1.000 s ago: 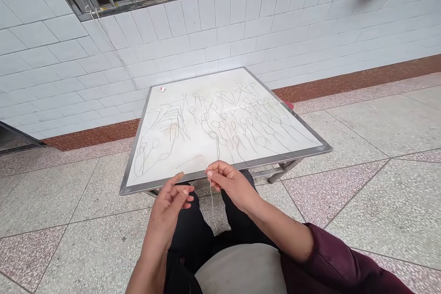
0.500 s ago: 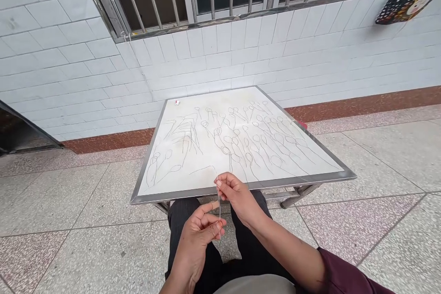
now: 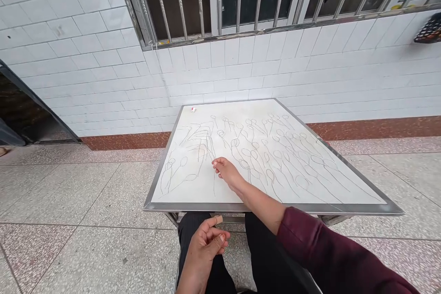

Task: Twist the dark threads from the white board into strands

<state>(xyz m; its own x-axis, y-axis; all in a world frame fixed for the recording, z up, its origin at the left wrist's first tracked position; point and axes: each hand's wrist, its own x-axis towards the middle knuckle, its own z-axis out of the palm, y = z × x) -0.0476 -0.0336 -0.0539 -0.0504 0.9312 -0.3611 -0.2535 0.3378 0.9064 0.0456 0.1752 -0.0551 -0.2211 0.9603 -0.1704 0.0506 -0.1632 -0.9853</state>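
Observation:
Over the white tabletop, my right hand reaches in from the right, its thumb and fingertips pinched on a thin wire that hangs down toward the near edge. My left hand is in front of the table edge above my lap, thumb against the fingers; whatever it may hold is too small to make out. A tan wrap covers one of its fingertips. Many thin looped wires lie spread over the middle and right of the table, and straighter wires lie at its left.
The table has a grey metal rim and stands by a white tiled wall with a barred window. A small red and white object lies at the back left corner. A dark patterned bag hangs at the far right.
My right hand has moved forward and left over the table, away from my left hand, with a wire in its fingertips. My left hand stays low. The view has turned left.

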